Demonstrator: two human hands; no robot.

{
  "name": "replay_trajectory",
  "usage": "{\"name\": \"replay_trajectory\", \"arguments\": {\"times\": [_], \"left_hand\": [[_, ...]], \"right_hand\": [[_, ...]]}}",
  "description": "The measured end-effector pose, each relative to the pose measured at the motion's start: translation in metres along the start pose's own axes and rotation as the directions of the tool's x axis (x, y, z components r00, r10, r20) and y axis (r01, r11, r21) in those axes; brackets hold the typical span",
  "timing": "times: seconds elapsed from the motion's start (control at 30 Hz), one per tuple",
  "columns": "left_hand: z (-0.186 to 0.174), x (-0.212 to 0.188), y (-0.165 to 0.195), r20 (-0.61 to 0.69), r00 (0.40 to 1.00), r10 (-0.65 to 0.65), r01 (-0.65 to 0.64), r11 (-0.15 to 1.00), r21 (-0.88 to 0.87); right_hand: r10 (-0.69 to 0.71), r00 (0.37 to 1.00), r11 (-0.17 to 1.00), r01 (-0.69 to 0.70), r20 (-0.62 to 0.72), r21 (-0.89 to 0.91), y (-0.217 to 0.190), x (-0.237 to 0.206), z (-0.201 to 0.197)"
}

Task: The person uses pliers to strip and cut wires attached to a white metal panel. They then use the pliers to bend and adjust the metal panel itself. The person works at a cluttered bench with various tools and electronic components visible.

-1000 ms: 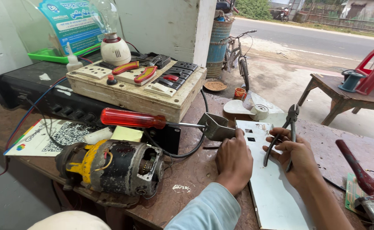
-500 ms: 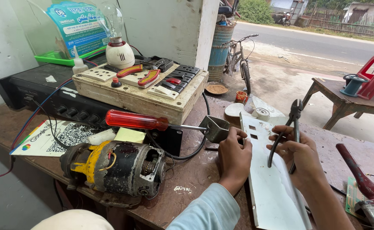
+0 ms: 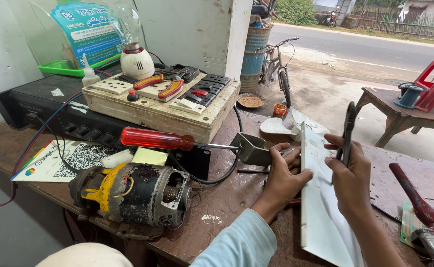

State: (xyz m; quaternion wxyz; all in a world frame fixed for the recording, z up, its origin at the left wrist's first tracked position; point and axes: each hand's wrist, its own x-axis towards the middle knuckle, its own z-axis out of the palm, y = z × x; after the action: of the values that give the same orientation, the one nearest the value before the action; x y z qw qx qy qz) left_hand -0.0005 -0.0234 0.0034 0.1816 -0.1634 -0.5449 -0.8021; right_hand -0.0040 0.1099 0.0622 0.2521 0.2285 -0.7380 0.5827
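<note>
A long white metal panel [image 3: 320,207] stands tilted up on its edge on the brown workbench [image 3: 227,198]. My left hand [image 3: 283,175] grips its left edge. My right hand [image 3: 350,173] presses against the panel's right face and holds dark pliers [image 3: 348,131] pointing upward. An electric motor [image 3: 133,193] with yellow patches lies at the bench's front left. A red-handled screwdriver [image 3: 162,139] rests behind it, its tip at a small grey metal bracket [image 3: 254,148].
A wooden switchboard [image 3: 162,104] carries a bulb [image 3: 133,44] and red-handled pliers. A black amplifier box [image 3: 48,109] sits behind. A red soldering tool [image 3: 414,195] and circuit board lie right. Bicycle [image 3: 278,66], blue drum and wooden bench stand outside.
The white panel has been lifted from lying flat to standing on its edge. Both hands rose with it, and the pliers now point straight up.
</note>
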Motion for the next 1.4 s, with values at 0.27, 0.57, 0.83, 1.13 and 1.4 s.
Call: {"name": "replay_trajectory", "arguments": {"times": [0.27,0.57,0.83,1.13,1.4], "left_hand": [[0.001,0.002,0.018,-0.116,0.984,0.138,-0.14,0.99,-0.009],[-0.005,0.015,0.057,-0.153,0.884,0.442,-0.364,0.855,0.369],[-0.012,0.032,0.048,0.154,0.7,0.697,-0.657,0.545,0.521],[-0.018,0.023,0.061,0.111,0.712,0.694,-0.585,0.498,0.64],[-0.018,0.015,0.072,0.133,0.738,0.661,-0.569,0.505,0.649]], "right_hand": [[0.039,0.999,0.973,-0.04,0.009,0.229,-0.037,0.0,-0.002],[0.447,0.775,0.593,-0.631,0.447,0.5,-0.06,0.007,-0.008],[0.25,0.802,0.573,-0.574,0.542,0.585,-0.063,0.008,-0.019],[0.217,0.786,0.291,-0.619,0.58,0.73,-0.054,0.009,-0.023],[0.021,0.765,0.1,-0.642,0.643,0.76,-0.05,0.008,-0.02]]}}
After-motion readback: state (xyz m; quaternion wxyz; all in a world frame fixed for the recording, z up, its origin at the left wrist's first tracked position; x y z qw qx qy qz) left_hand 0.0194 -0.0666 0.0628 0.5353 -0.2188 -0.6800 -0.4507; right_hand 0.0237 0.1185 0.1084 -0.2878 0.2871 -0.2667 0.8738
